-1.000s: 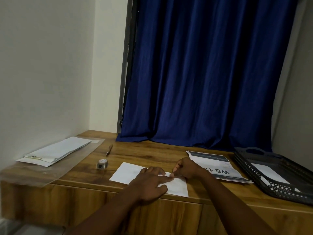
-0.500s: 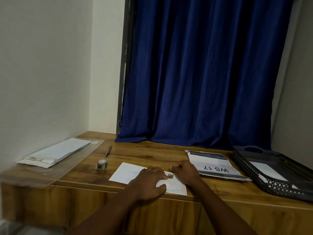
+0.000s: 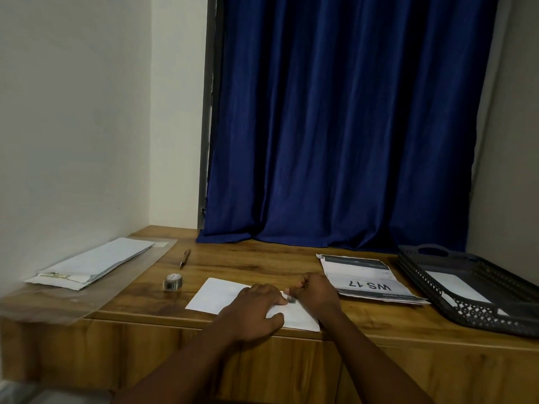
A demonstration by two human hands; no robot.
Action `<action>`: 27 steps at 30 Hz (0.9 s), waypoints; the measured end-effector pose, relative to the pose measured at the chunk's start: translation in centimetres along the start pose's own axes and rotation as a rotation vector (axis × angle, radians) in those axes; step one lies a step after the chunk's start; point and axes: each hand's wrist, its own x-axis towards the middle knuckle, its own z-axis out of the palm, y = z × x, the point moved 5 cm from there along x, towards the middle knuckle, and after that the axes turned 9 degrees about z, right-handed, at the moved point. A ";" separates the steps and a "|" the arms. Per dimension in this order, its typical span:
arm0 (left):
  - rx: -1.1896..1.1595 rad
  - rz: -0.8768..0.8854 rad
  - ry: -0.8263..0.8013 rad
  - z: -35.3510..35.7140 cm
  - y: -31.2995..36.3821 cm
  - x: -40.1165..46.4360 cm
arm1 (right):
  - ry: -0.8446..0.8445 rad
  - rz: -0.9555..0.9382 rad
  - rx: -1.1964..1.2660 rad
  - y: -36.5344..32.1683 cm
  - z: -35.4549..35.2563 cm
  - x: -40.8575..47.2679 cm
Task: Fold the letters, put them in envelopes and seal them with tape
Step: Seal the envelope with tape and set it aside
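Head view: hands [image 3: 287, 301] flat on envelope [image 3: 221, 295], right pinching tape; roll [image 3: 173, 282], tray [image 3: 478, 290] alongside.

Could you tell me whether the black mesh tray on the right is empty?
Not empty: the tray holds a white sheet lying flat inside.

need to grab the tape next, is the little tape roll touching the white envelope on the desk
Apart. In the head view the tape roll stands left of the white envelope, with a strip of bare wooden desk plainly visible between them.
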 end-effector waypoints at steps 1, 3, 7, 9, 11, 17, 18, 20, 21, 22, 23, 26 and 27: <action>-0.002 0.001 0.002 0.0 0.0 0.0 | 0.017 -0.009 -0.016 0.0 0.0 0.0; -0.003 0.002 0.006 -0.1 0.1 -0.1 | 0.041 -0.031 -0.041 0.0 -0.1 0.1; 0.002 -0.003 0.006 -0.1 0.1 0.0 | -0.060 -0.067 0.010 0.4 -0.5 0.3; 0.009 -0.003 0.011 0.0 0.2 0.0 | -0.118 -0.089 0.067 1.0 -0.7 0.1; 0.011 -0.001 0.020 -0.1 0.4 0.0 | -0.144 -0.107 0.083 1.3 -0.9 -0.4; 0.023 -0.001 0.012 -0.2 0.5 -0.1 | -0.182 -0.149 0.084 1.1 -1.3 -1.0; 0.025 -0.001 0.008 -0.2 0.5 -0.1 | -0.199 -0.153 0.101 1.2 -1.4 -1.1; 0.029 -0.001 0.001 -0.2 0.5 0.0 | -0.224 -0.165 0.129 1.3 -1.6 -1.4; 0.032 -0.001 -0.001 -0.2 0.4 0.1 | -0.232 -0.172 0.141 1.4 -1.7 -1.5; 0.037 -0.001 -0.005 -0.2 0.4 0.1 | -0.241 -0.179 0.157 1.5 -1.8 -1.7; 0.043 -0.001 -0.010 -0.1 0.5 0.1 | -0.250 -0.186 0.178 1.5 -1.9 -1.8; 0.018 -0.026 -0.004 -0.1 0.2 -0.1 | -0.225 -0.209 0.281 1.7 -2.3 -2.4; -0.001 -0.039 0.011 -0.1 0.1 -0.2 | -0.197 -0.212 0.323 1.8 -2.6 -2.6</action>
